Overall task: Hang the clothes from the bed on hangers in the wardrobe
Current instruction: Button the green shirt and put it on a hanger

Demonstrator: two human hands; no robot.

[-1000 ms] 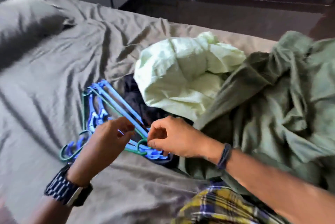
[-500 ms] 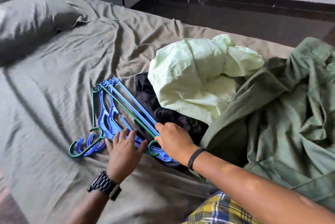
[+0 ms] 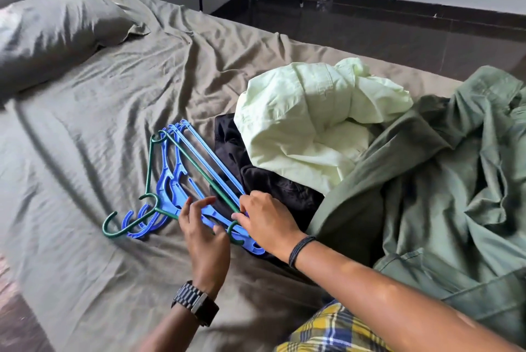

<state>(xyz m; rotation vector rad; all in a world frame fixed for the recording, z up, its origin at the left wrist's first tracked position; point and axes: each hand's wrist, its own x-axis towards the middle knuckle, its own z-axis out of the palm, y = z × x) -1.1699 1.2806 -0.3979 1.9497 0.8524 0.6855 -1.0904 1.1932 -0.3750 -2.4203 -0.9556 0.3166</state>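
A: Where are the hangers (image 3: pixel 182 180)?
B: On the bed (image 3: pixel 85 129), at nine o'clock of the clothes pile (image 3: pixel 327 129). The right hand (image 3: pixel 267 220) pinches a green hanger (image 3: pixel 155 172); the left hand (image 3: pixel 206 237) rests half-open on the blue ones.
A: The risk?
B: Interlocked hooks, so one pull probably drags the whole stack.

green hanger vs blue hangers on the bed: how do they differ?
Colour: the green hanger is dark green; the blue hangers are bright blue.
Build: the green hanger is a thin rod frame; the blue hangers have broad, flat moulded shoulders.
Count and position: one green hanger lies on top of several stacked blue hangers.
Shared: all lie flat on the bed sheet, hooks toward the near-left, under the left hand and right hand.
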